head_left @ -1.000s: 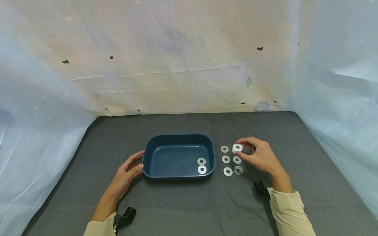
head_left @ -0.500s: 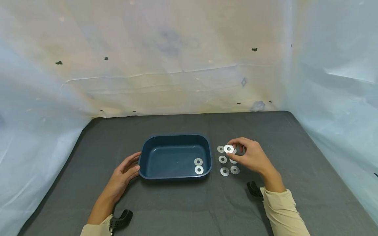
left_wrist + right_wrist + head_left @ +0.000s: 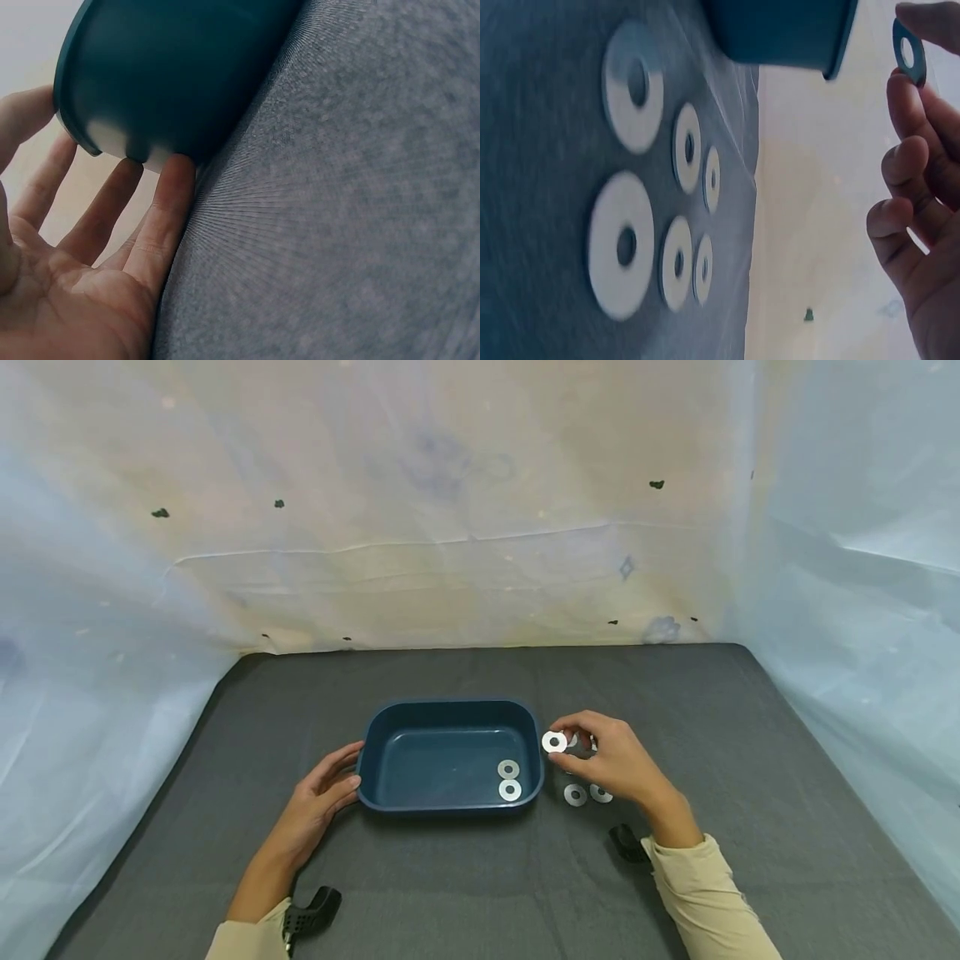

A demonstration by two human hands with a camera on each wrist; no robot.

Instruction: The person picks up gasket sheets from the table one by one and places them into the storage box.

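Note:
My right hand [image 3: 611, 760] pinches a flat metal washer [image 3: 554, 742] at its edge between thumb and fingertips, raised just off the right rim of a dark blue rectangular tub [image 3: 450, 812]. In the right wrist view the same washer [image 3: 910, 52] is seen nearly edge-on. Two washers [image 3: 509, 780] lie inside the tub near its right end. At the tub's left end, my left hand [image 3: 318, 806] rests its extended fingertips against the outer wall. The left wrist view shows the thumb at the rim and the fingers [image 3: 161, 225] along the side.
Several washers [image 3: 622, 244] lie in two rows on the grey cloth-covered table [image 3: 450, 893], right of the tub. In the head view my right hand hides some of them. Pale plastic sheeting [image 3: 450, 527] hangs behind the table and at both sides.
My right hand has carried the pinched washer left from above the loose washers to beside the tub's right rim. The left hand stays at the tub's left end.

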